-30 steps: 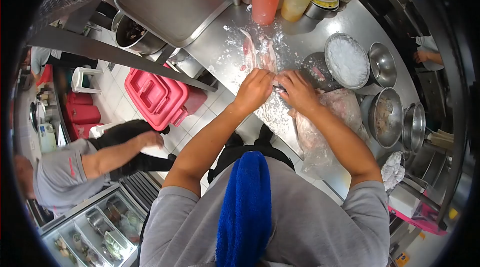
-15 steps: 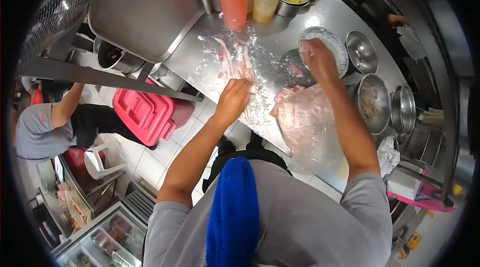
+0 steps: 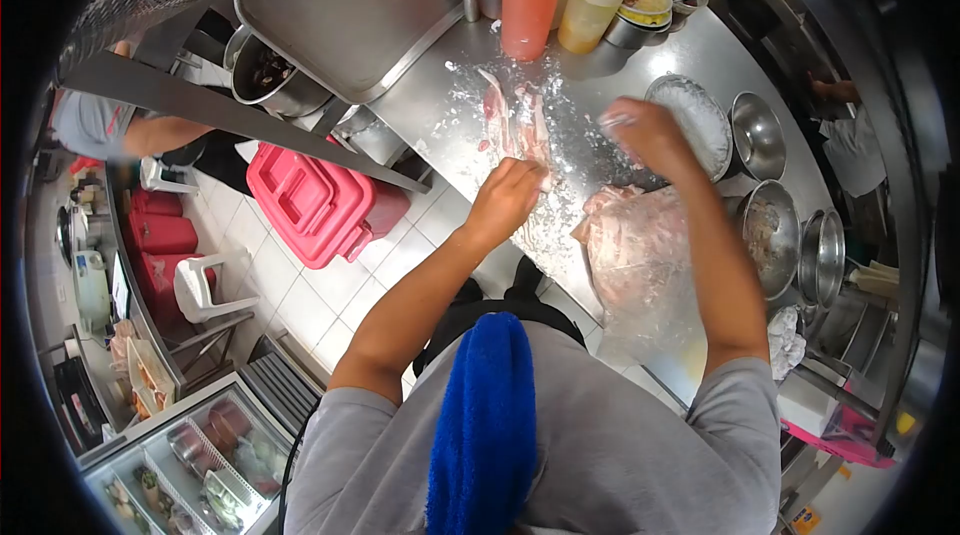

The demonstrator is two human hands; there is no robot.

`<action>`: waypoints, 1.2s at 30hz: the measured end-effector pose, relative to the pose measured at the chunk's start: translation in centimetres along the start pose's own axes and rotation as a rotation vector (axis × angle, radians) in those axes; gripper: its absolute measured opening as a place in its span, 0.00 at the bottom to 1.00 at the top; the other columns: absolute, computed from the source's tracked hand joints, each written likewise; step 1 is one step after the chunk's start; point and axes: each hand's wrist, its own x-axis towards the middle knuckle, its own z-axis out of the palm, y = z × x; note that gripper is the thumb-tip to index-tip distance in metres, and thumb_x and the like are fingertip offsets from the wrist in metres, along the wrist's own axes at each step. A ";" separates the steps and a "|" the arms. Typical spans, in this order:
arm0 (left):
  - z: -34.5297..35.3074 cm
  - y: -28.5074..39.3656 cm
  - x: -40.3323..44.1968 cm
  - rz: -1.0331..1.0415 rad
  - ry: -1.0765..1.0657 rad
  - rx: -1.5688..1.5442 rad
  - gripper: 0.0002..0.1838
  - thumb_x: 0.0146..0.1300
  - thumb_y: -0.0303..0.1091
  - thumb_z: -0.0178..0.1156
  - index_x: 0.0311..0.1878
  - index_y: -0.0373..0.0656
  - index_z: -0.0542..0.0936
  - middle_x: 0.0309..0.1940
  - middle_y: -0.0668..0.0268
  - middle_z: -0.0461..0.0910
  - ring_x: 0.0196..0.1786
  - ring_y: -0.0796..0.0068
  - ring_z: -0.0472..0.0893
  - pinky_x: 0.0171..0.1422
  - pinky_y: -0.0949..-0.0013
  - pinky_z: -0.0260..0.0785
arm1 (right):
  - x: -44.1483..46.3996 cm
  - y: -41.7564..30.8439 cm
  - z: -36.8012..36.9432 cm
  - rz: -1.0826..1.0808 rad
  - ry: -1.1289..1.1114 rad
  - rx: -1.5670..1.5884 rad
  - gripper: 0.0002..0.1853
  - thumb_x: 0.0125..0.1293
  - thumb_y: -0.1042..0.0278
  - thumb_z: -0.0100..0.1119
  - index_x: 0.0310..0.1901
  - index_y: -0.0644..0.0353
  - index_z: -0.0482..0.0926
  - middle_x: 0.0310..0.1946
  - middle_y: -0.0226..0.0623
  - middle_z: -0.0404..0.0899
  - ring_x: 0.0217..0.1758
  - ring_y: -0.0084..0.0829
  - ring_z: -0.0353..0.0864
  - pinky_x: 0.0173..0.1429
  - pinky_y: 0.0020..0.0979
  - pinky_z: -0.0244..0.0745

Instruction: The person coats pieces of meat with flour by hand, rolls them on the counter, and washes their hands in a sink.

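My left hand [image 3: 510,197] rests on the steel table with its fingers closed at the near end of a pale meat strip [image 3: 532,125]. Another strip [image 3: 494,115] lies beside it, amid scattered white powder. My right hand [image 3: 645,135] is raised just left of the bowl of white powder [image 3: 692,120]. Its fingers are pinched together and slightly blurred; what they hold, if anything, is too small to name. A clear plastic bag of pale meat [image 3: 640,245] lies between my forearms.
Squeeze bottles [image 3: 530,0] and small containers stand at the table's far edge. Steel bowls [image 3: 758,135] line the right side. A steel tray [image 3: 350,10] is at upper left, above a pink lidded bin [image 3: 310,197]. Another person's arm [image 3: 165,135] shows at far left.
Both hands were together at the strip; my right hand then went to the powder bowl and has now come back left of it. The other person has moved toward the upper left.
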 end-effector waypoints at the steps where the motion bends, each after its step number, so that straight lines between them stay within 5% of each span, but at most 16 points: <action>1: 0.0 0.0 0.0 -0.001 0.001 0.012 0.18 0.47 0.19 0.62 0.45 0.36 0.77 0.42 0.58 0.77 0.46 0.57 0.75 0.52 0.62 0.69 | 0.8 -0.5 2.1 -0.094 -0.046 -0.083 0.11 0.55 0.68 0.59 0.40 0.60 0.81 0.37 0.46 0.82 0.42 0.41 0.82 0.48 0.34 0.75; 8: 0.2 -0.1 -0.1 -0.010 0.019 0.014 0.17 0.48 0.20 0.62 0.44 0.37 0.76 0.42 0.59 0.77 0.46 0.58 0.75 0.52 0.62 0.69 | 7.8 1.4 8.8 -0.243 -0.034 -0.430 0.10 0.54 0.69 0.59 0.37 0.59 0.82 0.36 0.49 0.81 0.42 0.45 0.81 0.49 0.36 0.75; 18: 0.2 -0.4 -0.4 -0.016 0.003 -0.003 0.17 0.47 0.19 0.61 0.44 0.37 0.77 0.42 0.59 0.77 0.45 0.58 0.75 0.51 0.62 0.69 | 9.6 1.2 10.6 -0.077 0.208 -0.258 0.09 0.56 0.70 0.56 0.38 0.60 0.82 0.39 0.51 0.80 0.46 0.49 0.79 0.52 0.39 0.74; 24: -0.2 -0.6 0.0 -0.005 -0.020 -0.024 0.17 0.48 0.19 0.61 0.44 0.38 0.77 0.42 0.58 0.78 0.44 0.57 0.75 0.50 0.62 0.70 | 3.3 0.0 7.4 -0.411 0.277 -0.315 0.15 0.56 0.71 0.55 0.46 0.58 0.77 0.43 0.49 0.78 0.48 0.49 0.78 0.54 0.39 0.72; 27: -0.2 -1.0 0.2 -0.015 -0.026 -0.058 0.17 0.48 0.19 0.61 0.44 0.38 0.77 0.42 0.58 0.77 0.45 0.57 0.75 0.50 0.62 0.70 | -1.7 0.0 7.9 -0.370 0.092 -0.348 0.19 0.53 0.74 0.58 0.49 0.57 0.74 0.46 0.44 0.74 0.50 0.48 0.76 0.55 0.40 0.71; 30: -0.4 -1.1 0.7 -0.066 -0.048 -0.128 0.15 0.50 0.20 0.61 0.44 0.38 0.76 0.42 0.56 0.78 0.45 0.56 0.76 0.50 0.62 0.70 | -3.6 2.0 9.8 -0.623 0.103 -0.301 0.25 0.49 0.76 0.63 0.52 0.55 0.70 0.48 0.43 0.71 0.51 0.47 0.73 0.53 0.41 0.72; 32: -0.8 -0.8 1.2 -0.331 -0.087 -0.301 0.13 0.53 0.23 0.62 0.43 0.37 0.76 0.38 0.58 0.79 0.41 0.64 0.79 0.46 0.67 0.71 | -3.7 2.7 10.6 -0.623 0.148 -0.439 0.28 0.47 0.76 0.65 0.53 0.53 0.69 0.50 0.40 0.70 0.53 0.46 0.72 0.55 0.41 0.71; 36: -0.8 -2.7 1.8 -0.512 -0.227 -0.572 0.11 0.56 0.27 0.64 0.43 0.39 0.77 0.31 0.66 0.79 0.33 0.80 0.77 0.40 0.76 0.71 | -2.8 3.3 11.2 -0.657 0.178 -0.466 0.27 0.47 0.76 0.65 0.52 0.54 0.70 0.49 0.41 0.69 0.53 0.46 0.72 0.55 0.40 0.72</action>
